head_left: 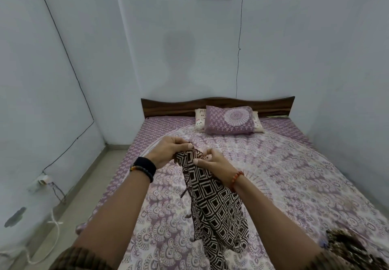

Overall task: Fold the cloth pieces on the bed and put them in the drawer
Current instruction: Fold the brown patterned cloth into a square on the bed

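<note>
A dark brown cloth with a white diamond pattern (pixel 216 208) hangs from both my hands above the bed (pixel 294 181). My left hand (pixel 168 152) grips its top edge at the left. Close beside it, my right hand (pixel 212 160) pinches the same bunched edge. The cloth's lower part drapes down onto the purple patterned sheet. A second dark patterned cloth piece (pixel 353 248) lies crumpled at the bed's near right corner. No drawer is in view.
Two pillows (pixel 229 122) lean at the wooden headboard (pixel 216 103). Walls close in on the bed's right side and head. A strip of floor (pixel 84 189) runs along the left, with a socket, cables and a white cord near the wall.
</note>
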